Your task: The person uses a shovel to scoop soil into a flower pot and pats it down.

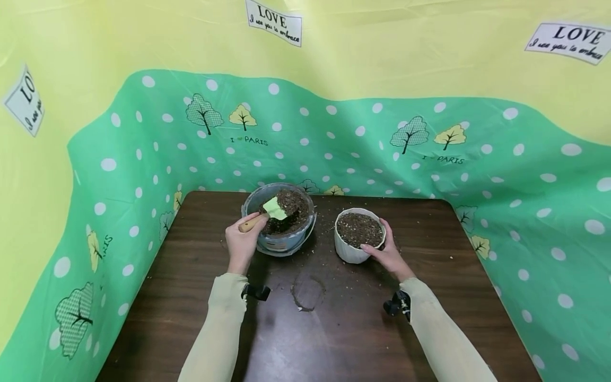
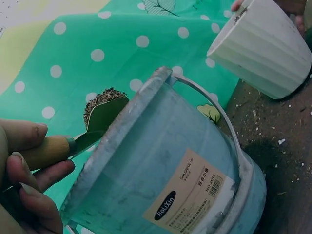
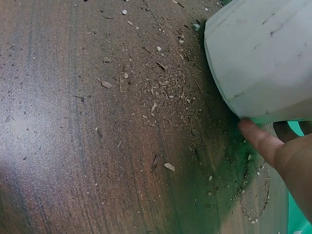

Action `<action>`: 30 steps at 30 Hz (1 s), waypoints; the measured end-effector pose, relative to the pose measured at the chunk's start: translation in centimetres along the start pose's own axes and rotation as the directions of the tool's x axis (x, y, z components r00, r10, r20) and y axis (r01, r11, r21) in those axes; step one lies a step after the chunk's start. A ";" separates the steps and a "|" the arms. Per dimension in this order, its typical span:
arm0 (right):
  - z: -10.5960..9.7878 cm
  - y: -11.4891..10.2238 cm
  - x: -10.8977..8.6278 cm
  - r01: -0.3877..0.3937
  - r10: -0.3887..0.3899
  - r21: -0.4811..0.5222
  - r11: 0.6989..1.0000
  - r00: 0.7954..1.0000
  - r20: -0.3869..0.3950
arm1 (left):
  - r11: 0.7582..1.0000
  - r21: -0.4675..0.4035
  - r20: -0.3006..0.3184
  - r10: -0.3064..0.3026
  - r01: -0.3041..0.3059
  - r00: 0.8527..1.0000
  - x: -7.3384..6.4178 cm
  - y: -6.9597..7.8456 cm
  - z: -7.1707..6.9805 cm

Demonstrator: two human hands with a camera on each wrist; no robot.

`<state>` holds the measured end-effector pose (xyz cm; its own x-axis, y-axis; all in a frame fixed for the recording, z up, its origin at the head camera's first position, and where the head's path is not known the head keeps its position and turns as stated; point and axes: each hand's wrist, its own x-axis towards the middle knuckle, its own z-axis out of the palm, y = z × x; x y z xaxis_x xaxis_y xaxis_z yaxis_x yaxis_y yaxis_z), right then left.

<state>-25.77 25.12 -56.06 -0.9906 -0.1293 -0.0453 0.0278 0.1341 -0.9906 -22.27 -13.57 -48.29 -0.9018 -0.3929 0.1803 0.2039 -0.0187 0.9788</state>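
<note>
Here, a blue soil bucket [image 1: 280,244] stands just right of the left hand [image 1: 242,241]; a white soil-filled pot [image 1: 350,253] sits left of the right hand [image 1: 389,255], which grips it; the left hand clasps a loaded green trowel [image 1: 275,208].

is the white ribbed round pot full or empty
Nearly full: the white ribbed round pot holds dark brown soil close to its rim.
</note>
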 end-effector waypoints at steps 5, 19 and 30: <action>0.2 -1.7 -0.7 0.001 -0.001 0.003 1.000 1.000 0.010 | 1.000 -0.012 0.005 -0.010 0.010 1.000 0.0 0.3 0.2; 0.4 -2.4 -1.2 0.012 -0.012 -0.017 1.000 1.000 0.013 | 0.999 -0.045 0.056 -0.019 0.021 0.998 -0.5 1.6 2.8; 0.5 -2.4 -1.3 0.027 -0.028 0.009 1.000 1.000 0.011 | 0.997 -0.075 0.170 0.004 0.009 0.985 -1.8 1.4 6.3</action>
<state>-24.54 24.48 -53.65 -0.9894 -0.1437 -0.0195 0.0019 0.1213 -0.9926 -22.76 -7.07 -46.61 -0.9526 -0.2310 0.1979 0.2237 -0.0913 0.9704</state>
